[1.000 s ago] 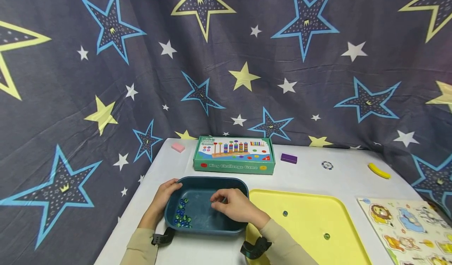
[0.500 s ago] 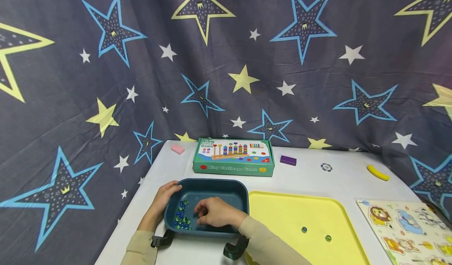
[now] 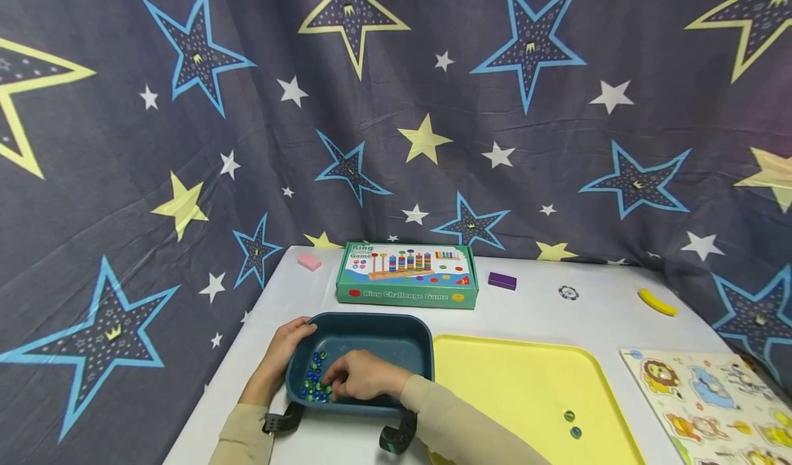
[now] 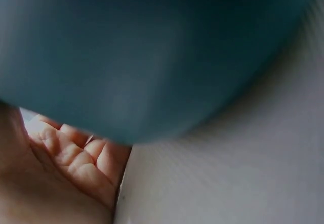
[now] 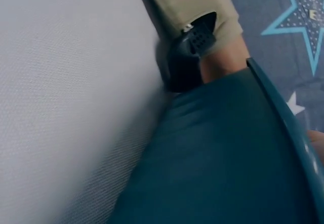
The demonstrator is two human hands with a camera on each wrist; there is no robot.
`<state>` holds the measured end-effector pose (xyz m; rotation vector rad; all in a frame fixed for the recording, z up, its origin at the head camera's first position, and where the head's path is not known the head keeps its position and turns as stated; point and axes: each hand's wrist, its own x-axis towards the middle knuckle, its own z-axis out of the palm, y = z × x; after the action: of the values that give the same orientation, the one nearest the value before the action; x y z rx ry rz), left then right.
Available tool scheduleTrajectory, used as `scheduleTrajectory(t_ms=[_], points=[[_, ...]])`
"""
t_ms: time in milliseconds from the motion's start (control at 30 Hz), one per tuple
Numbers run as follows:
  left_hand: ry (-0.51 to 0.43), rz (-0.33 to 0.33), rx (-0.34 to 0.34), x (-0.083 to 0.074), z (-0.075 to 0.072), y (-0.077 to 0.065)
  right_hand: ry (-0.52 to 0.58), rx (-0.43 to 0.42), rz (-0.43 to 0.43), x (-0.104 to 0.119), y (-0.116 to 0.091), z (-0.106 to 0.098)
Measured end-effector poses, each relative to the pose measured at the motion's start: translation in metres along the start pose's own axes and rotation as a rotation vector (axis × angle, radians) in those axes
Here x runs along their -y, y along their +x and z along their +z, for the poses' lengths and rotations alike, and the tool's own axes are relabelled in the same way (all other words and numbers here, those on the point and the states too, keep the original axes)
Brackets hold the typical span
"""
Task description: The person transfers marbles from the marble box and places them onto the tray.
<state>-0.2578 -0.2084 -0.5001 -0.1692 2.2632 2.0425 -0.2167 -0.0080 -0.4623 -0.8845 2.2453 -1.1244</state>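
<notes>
My left hand (image 3: 288,348) grips the left end of a dark teal basin (image 3: 371,320), thumb over the rim. Several blue and green glass marbles (image 3: 317,375) lie together at the basin's left side. Inside the basin, my right hand (image 3: 365,375) has its fingers bent, with fingertips right at the marbles; whether they pinch one I cannot tell. The basin's wall (image 4: 131,72) fills much of the left wrist view, above the palm. In the right wrist view, the basin's outer side (image 5: 217,148) hides most of the right hand's work.
To the right, a yellow tray (image 3: 495,362) holds a green marble (image 3: 569,416) and a blue marble (image 3: 576,432). Behind stand a ring game box (image 3: 407,279), a pink block (image 3: 309,262) and a purple block (image 3: 502,281). A chip (image 3: 568,293), toy banana (image 3: 657,303) and animal puzzle (image 3: 699,396) lie right.
My right hand has moved left across the basin to the marbles. In the yellow tray, the blue marble has rolled right and nearer, beside the green one. My left hand stays on the rim.
</notes>
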Motion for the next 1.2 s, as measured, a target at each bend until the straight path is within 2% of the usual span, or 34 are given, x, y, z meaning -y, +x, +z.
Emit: scheduleTrajectory(t_ms=[267,500,733,1033,1200], points=[[0.006,0.016,-0.007,-0.0016,-0.0003,-0.0016,-0.079,-0.002,0.014,0.0001,0.0015,0.0044],[0.004,0.005,-0.008,0.0003,-0.001,-0.0019,-0.083,0.017,0.022,0.0004,0.0,0.0069],[-0.009,0.008,0.003,0.0005,-0.0009,-0.0022,-0.067,0.031,-0.013,0.0001,-0.0004,0.0074],[-0.002,0.023,-0.001,-0.0001,-0.0002,-0.0025,0.044,0.065,-0.014,-0.0018,0.0,0.0078],[-0.007,0.022,0.004,-0.0019,0.0009,-0.0033,0.028,0.084,-0.044,-0.0024,-0.0002,0.007]])
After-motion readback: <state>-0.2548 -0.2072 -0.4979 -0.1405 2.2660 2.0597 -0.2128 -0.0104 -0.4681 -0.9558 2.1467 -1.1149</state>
